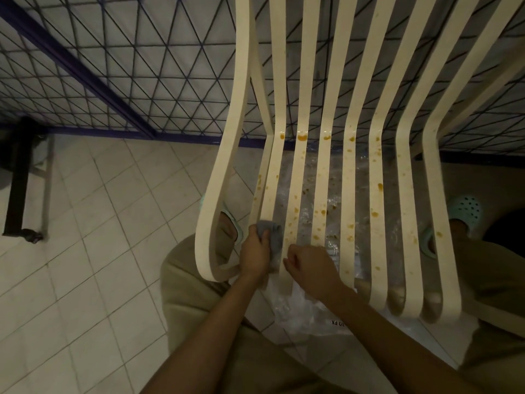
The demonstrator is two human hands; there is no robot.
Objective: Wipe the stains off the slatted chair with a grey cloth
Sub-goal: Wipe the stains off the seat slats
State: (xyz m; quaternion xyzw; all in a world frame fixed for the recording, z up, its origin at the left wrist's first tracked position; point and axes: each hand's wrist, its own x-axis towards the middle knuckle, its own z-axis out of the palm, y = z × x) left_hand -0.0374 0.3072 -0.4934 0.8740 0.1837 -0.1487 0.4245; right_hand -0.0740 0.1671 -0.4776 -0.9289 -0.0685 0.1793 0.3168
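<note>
The grey cloth is gripped by the left hand against a slat of the slatted chair — the right hand is seen curled alongside, its hold unclear

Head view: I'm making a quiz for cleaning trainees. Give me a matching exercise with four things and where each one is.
1 grey cloth
2 clear plastic sheet
3 mint-green perforated clog
4 orange-brown stains

A under the cream slatted chair
B in the left hand grip
C on a foot right of the chair
D dotted over the chair's seat

Pairs: 1-B, 2-A, 3-C, 4-D
</note>
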